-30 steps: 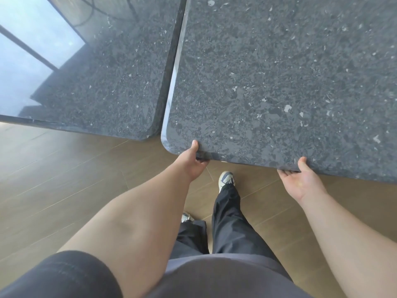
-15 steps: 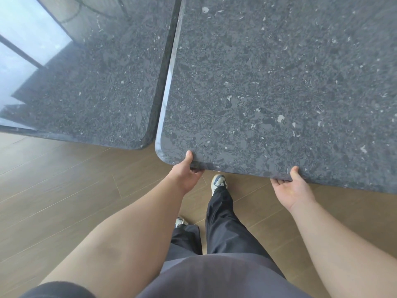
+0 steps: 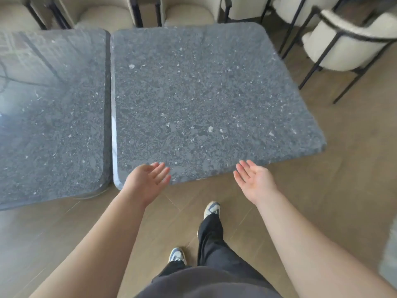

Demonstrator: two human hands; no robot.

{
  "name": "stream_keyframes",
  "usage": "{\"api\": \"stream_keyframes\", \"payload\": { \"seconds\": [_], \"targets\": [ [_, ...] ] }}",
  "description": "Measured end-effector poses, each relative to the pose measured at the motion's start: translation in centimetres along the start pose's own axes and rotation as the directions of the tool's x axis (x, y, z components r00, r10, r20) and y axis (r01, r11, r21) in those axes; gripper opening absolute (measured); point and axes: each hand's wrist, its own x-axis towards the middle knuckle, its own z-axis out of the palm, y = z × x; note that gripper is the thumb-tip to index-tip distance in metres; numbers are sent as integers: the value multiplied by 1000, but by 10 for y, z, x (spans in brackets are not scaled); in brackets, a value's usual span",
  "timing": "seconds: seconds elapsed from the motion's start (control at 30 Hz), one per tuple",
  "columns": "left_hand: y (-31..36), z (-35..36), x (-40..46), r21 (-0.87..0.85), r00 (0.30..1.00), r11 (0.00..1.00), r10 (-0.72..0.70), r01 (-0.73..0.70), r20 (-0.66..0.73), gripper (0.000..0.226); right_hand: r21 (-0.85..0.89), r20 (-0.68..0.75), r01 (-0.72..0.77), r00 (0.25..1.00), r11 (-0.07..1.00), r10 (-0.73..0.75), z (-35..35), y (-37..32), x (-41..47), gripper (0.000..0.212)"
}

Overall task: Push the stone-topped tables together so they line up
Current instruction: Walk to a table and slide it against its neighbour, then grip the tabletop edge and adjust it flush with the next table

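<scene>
Two hands, your left [image 3: 146,181] and right [image 3: 254,182], hover spread and empty at the near edge of the right desk [image 3: 204,100]. Beyond them, the left desk [image 3: 53,117] sits alongside, its near edge closer to you.

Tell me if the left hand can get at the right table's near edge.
Probably yes: the left hand hovers open right at the right table's near edge, close to its left corner, nothing between them.
</scene>
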Motion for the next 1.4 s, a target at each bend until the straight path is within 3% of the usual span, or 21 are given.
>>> {"api": "stream_keyframes", "payload": {
  "seconds": [0.13, 0.33, 0.57, 0.73, 0.87, 1.1, 1.4],
  "targets": [
    [-14, 79, -35, 250, 992, 964, 70, -94, 103, 26, 28, -38, 118, 992, 993, -117, -41, -71, -29, 27],
    [-108, 227, -47, 572, 950, 777, 103, -262, 295, 16, 50, -53, 286, 958, 957, -283, -141, -186, -40, 28],
    [-255, 416, -38, 646, 908, 672, 97, -362, 408, 19, -126, -151, 400, 897, 908, -416, -284, -343, -27, 31],
    [-329, 515, -35, 647, 893, 647, 123, -403, 434, 17, -213, -164, 400, 885, 891, -436, -325, -432, -2, 31],
    [-342, 576, -17, 652, 887, 625, 157, -429, 434, 23, -220, -116, 377, 906, 900, -408, -323, -495, 40, 30],
    [-311, 695, 83, 523, 872, 708, 295, -475, 391, 20, -384, 7, 338, 932, 859, -363, -256, -621, 175, 31],
    [-250, 860, 208, 450, 922, 806, 351, -386, 162, 19, -594, 96, 271, 959, 758, -268, -137, -803, 337, 33]
  ]
}}
